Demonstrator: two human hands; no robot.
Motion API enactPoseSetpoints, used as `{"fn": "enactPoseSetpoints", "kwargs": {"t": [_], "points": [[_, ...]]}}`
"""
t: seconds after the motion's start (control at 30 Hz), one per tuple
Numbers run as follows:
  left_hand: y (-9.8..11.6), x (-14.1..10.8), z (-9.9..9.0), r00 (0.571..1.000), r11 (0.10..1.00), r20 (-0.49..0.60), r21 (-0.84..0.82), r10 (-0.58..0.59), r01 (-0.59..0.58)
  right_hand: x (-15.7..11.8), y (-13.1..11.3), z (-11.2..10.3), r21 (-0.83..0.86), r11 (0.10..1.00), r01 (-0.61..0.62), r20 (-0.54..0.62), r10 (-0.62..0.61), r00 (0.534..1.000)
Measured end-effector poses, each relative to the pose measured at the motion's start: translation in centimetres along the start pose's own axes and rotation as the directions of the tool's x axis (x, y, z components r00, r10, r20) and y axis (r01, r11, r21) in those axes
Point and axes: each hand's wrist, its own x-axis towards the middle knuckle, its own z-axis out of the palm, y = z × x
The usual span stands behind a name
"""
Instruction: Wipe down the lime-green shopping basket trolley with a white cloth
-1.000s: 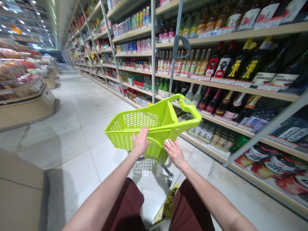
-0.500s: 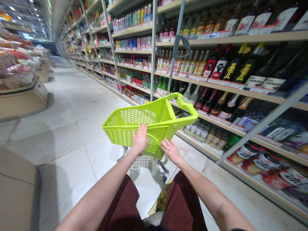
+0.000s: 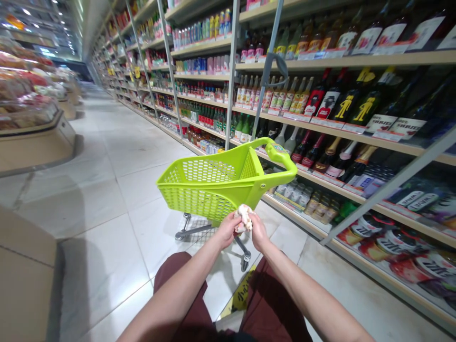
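My left hand and my right hand are together in front of a lime-green plastic shopping trolley, and neither touches it. Between their fingertips they pinch a small crumpled white piece, too small and folded to identify. The trolley has a latticed basket, a curved handle at its far right and a low wire frame on castors. Nothing shows inside the basket.
Tall shelves of wine bottles and other bottled and canned goods run along the right. A glass food counter stands at the left, with a tan counter side near me. A yellow floor sticker lies by my legs.
Both hands have come off the trolley's near edge and met on the white piece, which my right hand alone had earlier. The trolley stands a little farther from me.
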Motion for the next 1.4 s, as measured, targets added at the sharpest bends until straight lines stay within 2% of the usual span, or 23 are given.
{"fn": "enactPoseSetpoints", "kwargs": {"t": [0.07,0.1,0.13,0.2,0.23,0.27,0.37,0.43,0.47,0.53,0.6,0.67,0.77,0.87,0.93,1.0,1.07,1.2,1.27,1.4], "points": [[-0.3,0.6,-0.8,0.995,0.997,-0.092,0.065,0.039,-0.033,-0.4,-0.7,-0.7,-0.162,0.981,0.108,-0.061,-0.119,0.991],[-0.5,0.8,-1.2,0.99,0.995,-0.129,0.09,0.058,-0.047,-0.6,-1.1,-1.1,-0.255,0.949,0.186,-0.029,-0.2,0.979],[-0.6,1.0,-1.4,0.986,0.993,-0.15,0.106,0.072,-0.057,-0.9,-1.5,-1.4,-0.328,0.903,0.278,0.059,-0.275,0.96],[-0.7,1.1,-1.5,0.985,0.991,-0.148,0.117,0.086,-0.069,-1.5,-1.7,-1.8,-0.383,0.802,0.457,0.305,-0.358,0.883],[-0.7,1.0,-1.3,0.986,0.99,-0.141,0.12,0.086,-0.069,-1.9,-1.5,-1.9,-0.383,0.766,0.516,0.391,-0.372,0.842],[-0.7,0.8,-0.9,0.989,0.99,-0.122,0.121,0.081,-0.066,-2.2,-1.1,-1.9,-0.387,0.744,0.544,0.429,-0.377,0.821],[0.0,0.0,0.5,0.998,0.987,0.028,0.148,0.058,-0.061,-1.8,-0.2,-2.5,-0.436,0.719,0.541,0.364,-0.409,0.837],[0.8,0.0,1.2,0.987,0.97,0.141,0.218,0.077,-0.107,0.0,-0.5,-3.6,-0.454,0.677,0.579,0.322,-0.481,0.815],[1.4,0.2,1.3,0.982,0.947,0.157,0.283,0.109,-0.15,1.4,-1.1,-4.4,-0.459,0.639,0.617,0.311,-0.535,0.786],[2.4,0.9,0.9,0.97,0.841,0.105,0.483,0.219,-0.242,4.5,-2.6,-5.9,-0.534,0.554,0.638,0.219,-0.639,0.738],[3.0,1.7,-0.3,0.934,0.637,0.022,0.726,0.357,-0.261,7.3,-3.9,-7.1,-0.623,0.466,0.629,0.157,-0.713,0.684],[2.8,2.3,-2.0,0.892,0.4,0.007,0.892,0.453,-0.21,8.9,-4.4,-7.4,-0.661,0.385,0.644,0.198,-0.738,0.645],[1.3,2.3,-4.3,0.883,0.149,0.081,0.975,0.463,-0.167,8.6,-3.2,-6.3,-0.645,0.314,0.697,0.321,-0.717,0.619],[-0.4,1.8,-5.5,0.907,0.046,0.126,0.986,0.401,-0.158,6.2,-0.5,-4.6,-0.588,0.275,0.761,0.461,-0.66,0.594],[-1.0,1.6,-5.8,0.923,0.037,0.112,0.99,0.369,-0.135,4.6,1.1,-3.9,-0.508,0.242,0.827,0.583,-0.61,0.537],[-1.1,1.7,-6.0,0.931,0.048,0.094,0.992,0.354,-0.118,3.9,1.6,-3.7,-0.445,0.224,0.867,0.655,-0.579,0.486],[-0.8,1.9,-6.4,0.931,0.06,0.087,0.992,0.355,-0.116,4.3,0.8,-4.0,-0.451,0.246,0.858,0.628,-0.596,0.501],[-0.2,2.5,-7.4,0.915,0.073,0.055,0.993,0.399,-0.092,7.4,-2.7,-5.0,-0.583,0.325,0.745,0.405,-0.678,0.613],[-0.1,2.6,-7.6,0.912,0.087,0.033,0.993,0.41,-0.075,8.8,-3.8,-5.4,-0.645,0.308,0.7,0.359,-0.687,0.632],[-0.3,2.4,-7.7,0.914,0.112,0.058,0.988,0.402,-0.111,10.1,-4.2,-5.8,-0.707,0.251,0.662,0.366,-0.671,0.645]]}}
